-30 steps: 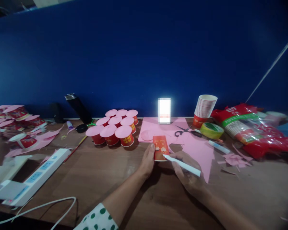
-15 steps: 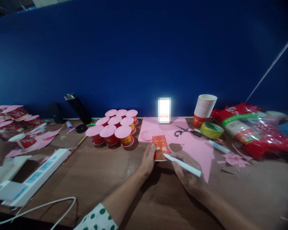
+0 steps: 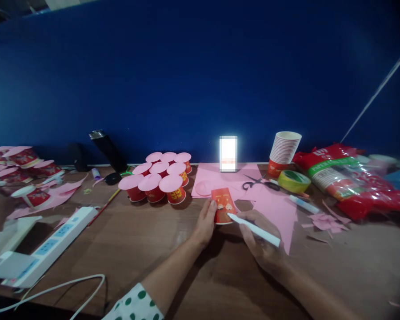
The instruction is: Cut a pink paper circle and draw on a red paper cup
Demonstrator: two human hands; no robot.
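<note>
A red paper cup [image 3: 222, 202] is held upside down, its white rim towards me, by my left hand [image 3: 205, 224] gripping its left side. Pale heart-like figures are printed on the cup. My right hand [image 3: 262, 244] is closed round a white glue pen [image 3: 258, 232], whose tip meets the cup's lower right side or hovers right beside it. Behind the cup lies pink paper [image 3: 246, 171] with a cut pink disc [image 3: 204, 188] on it. Black scissors [image 3: 258, 183] rest on that paper, beyond my right hand.
Several red cups topped with pink discs [image 3: 159, 168] stand left of centre. Rightward are stacked cups [image 3: 284, 151], yellow tape [image 3: 294, 181], a second white tube [image 3: 304, 204] and a red cup bag [image 3: 343, 178]. A power strip [image 3: 53, 246] and another person's hand [image 3: 0, 211] are at left.
The pen and my right hand have shifted very slightly; both hands keep their hold. At the far left, the other person's hand has moved a little.
</note>
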